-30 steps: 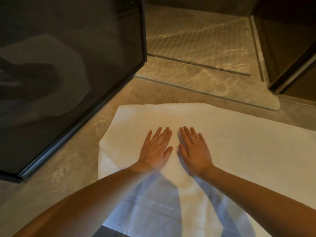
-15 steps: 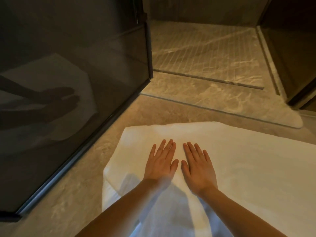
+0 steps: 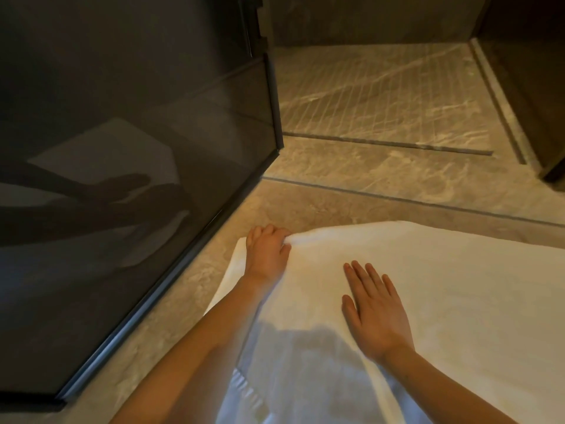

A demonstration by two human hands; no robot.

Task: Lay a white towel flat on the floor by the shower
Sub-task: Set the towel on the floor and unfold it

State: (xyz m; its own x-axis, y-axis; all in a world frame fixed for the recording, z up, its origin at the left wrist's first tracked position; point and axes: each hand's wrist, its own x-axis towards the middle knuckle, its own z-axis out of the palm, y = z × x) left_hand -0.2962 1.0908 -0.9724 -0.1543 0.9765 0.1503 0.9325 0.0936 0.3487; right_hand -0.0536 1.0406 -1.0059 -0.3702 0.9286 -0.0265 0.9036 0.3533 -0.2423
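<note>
A white towel (image 3: 443,286) lies spread on the beige stone floor in front of the shower entrance. My left hand (image 3: 266,252) grips the towel's far left corner, fingers curled over its edge, and the cloth bunches there. Near the towel's middle, my right hand (image 3: 374,310) lies flat with straight fingers, pressing it down. My forearms cast a shadow on the near part of the towel.
A dark glass shower door (image 3: 122,179) stands open at the left, its bottom rail running close to the towel's left edge. The shower floor (image 3: 382,96) with ribbed stone lies ahead behind a threshold strip (image 3: 397,197). A dark wall panel (image 3: 535,87) stands at the right.
My left hand moved from beside the right hand out to the towel's far left corner and took hold of it. The right hand stayed flat on the towel.
</note>
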